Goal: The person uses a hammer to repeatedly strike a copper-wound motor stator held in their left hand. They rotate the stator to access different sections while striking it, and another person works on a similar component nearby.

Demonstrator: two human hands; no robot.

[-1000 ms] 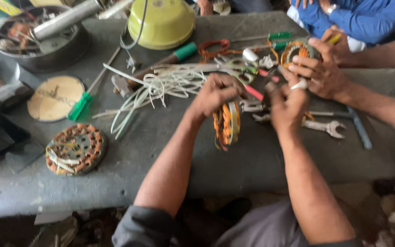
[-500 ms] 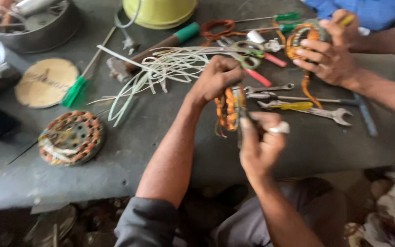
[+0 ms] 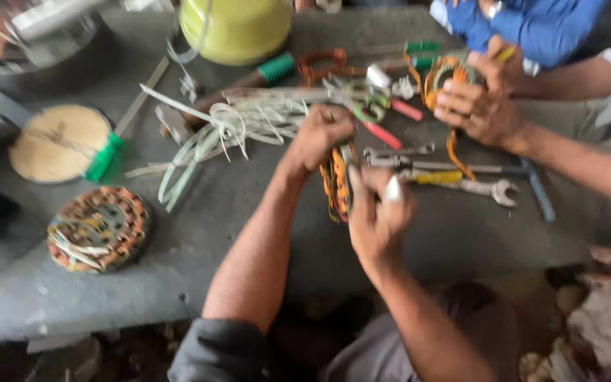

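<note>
Compared with half a second back, not much has shifted: right hand (image 3: pixel 376 212) sits a touch lower and closer to the coil (image 3: pixel 335 182), with a small white piece (image 3: pixel 393 188) sticking up between its fingers. Pretty blurry shot, so details are rough.

Left hand (image 3: pixel 323 134) is closed over the top of the coil, an orange-and-yellow wound ring held on edge just above the grey tabletop (image 3: pixel 461 240), right in the middle between both hands. Right hand is curled shut around that white piece, thumb side pressed against the coil's lower edge.

Looks to me like the windings are being worked on, maybe a slip getting tucked in. I'd guess the next bit needs the left hand to hold the ring steady while the right lines the piece up with a gap.

Around it: wrenches (image 3: pixel 461 177) just right of the coil, pale strips (image 3: pixel 213 134) to the left, a second wound core (image 3: pixel 97 228) lying flat further left, a yellow bowl (image 3: pixel 236 28) at the back. Another person's hand (image 3: pixel 479 106) grips a similar coil (image 3: pixel 441 74) across the tabletop.
</note>
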